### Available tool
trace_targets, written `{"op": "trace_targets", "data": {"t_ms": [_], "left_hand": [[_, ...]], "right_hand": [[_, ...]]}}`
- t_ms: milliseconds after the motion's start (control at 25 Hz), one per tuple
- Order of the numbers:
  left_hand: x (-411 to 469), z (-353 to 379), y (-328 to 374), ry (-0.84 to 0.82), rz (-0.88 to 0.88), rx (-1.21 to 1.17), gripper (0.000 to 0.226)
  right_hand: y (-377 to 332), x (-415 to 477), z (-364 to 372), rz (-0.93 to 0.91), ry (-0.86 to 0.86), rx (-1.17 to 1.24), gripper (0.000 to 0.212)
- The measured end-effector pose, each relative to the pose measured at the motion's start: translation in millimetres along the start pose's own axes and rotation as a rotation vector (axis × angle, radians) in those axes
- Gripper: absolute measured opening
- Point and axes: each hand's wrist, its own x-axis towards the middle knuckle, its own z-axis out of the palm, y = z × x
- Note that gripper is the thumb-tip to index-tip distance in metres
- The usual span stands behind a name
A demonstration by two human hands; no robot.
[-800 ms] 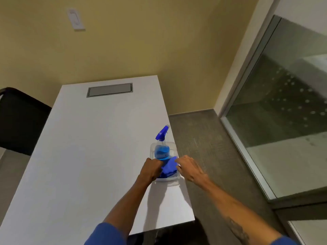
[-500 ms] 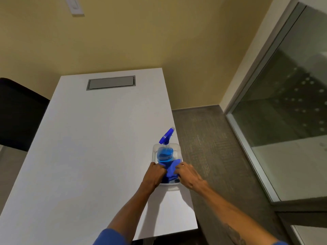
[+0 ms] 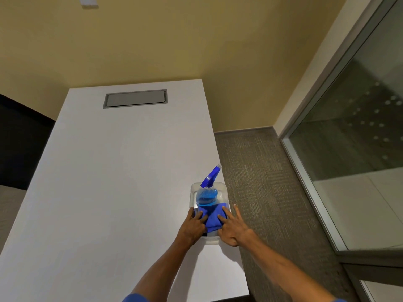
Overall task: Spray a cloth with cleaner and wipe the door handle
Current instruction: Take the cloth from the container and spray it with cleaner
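A clear plastic tub (image 3: 222, 189) sits near the right edge of the white table (image 3: 113, 175). Inside it stands a spray bottle (image 3: 207, 196) with blue liquid and a blue trigger head. A folded blue cloth (image 3: 213, 219) lies in the tub's near half. My left hand (image 3: 194, 225) rests on the cloth's left side, fingers flat and spread. My right hand (image 3: 233, 225) lies on the cloth's right side and the tub rim, fingers spread. Neither hand has closed around the cloth. No door handle is in view.
A grey cable hatch (image 3: 135, 98) is set in the table's far end. A dark chair (image 3: 19, 144) stands to the left. Grey carpet (image 3: 261, 182) runs along the right of the table, bounded by a glass wall (image 3: 349, 127) with a metal frame.
Both hands have come together onto the blue cloth in the tub and flattened out with the fingers spread. The view has shifted closer and slightly down.
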Motion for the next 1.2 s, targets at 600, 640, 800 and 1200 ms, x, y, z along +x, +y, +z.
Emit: {"op": "trace_targets", "data": {"t_ms": [600, 640, 800, 1200], "left_hand": [[9, 0, -7, 0.067, -0.124, -0.522, 0.04], [5, -2, -5, 0.084, -0.159, -0.574, 0.042], [-17, -7, 1, 0.213, -0.22, -0.628, 0.052], [-74, -42, 8, 0.49, -0.267, -0.439, 0.041]], "right_hand": [[8, -1, -27, -0.066, 0.396, 0.464, 0.021], [8, -5, -32, -0.049, 0.421, 0.59, 0.019], [11, -23, -46, 0.013, 0.562, 0.653, 0.028], [23, -80, -80, -0.16, 0.738, 0.637, 0.016]]}}
